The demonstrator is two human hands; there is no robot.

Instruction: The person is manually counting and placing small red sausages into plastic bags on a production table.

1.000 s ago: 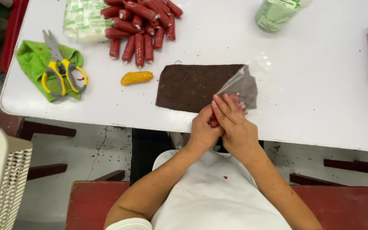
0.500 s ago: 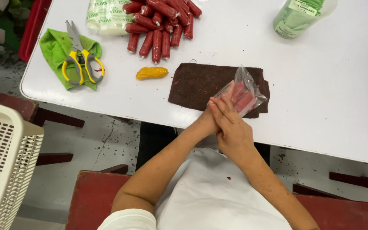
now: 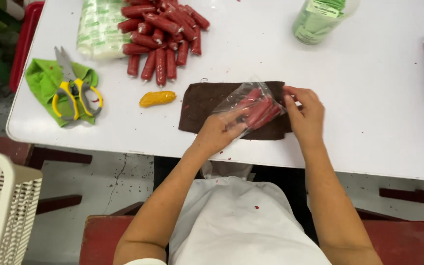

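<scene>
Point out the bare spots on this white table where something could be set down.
Widest bare patch: right of the brown mat, between the green bottle and the table's near edge. A smaller one lies between the scissors and the yellow piece. Crowded: the sausage pile and around both hands on the bag.

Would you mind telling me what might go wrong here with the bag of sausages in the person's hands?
The clear bag looks thin, and its mouth faces the right hand, so a red sausage might slide out onto the brown cloth. The left hand presses only on one end, so the bag may shift.
</scene>
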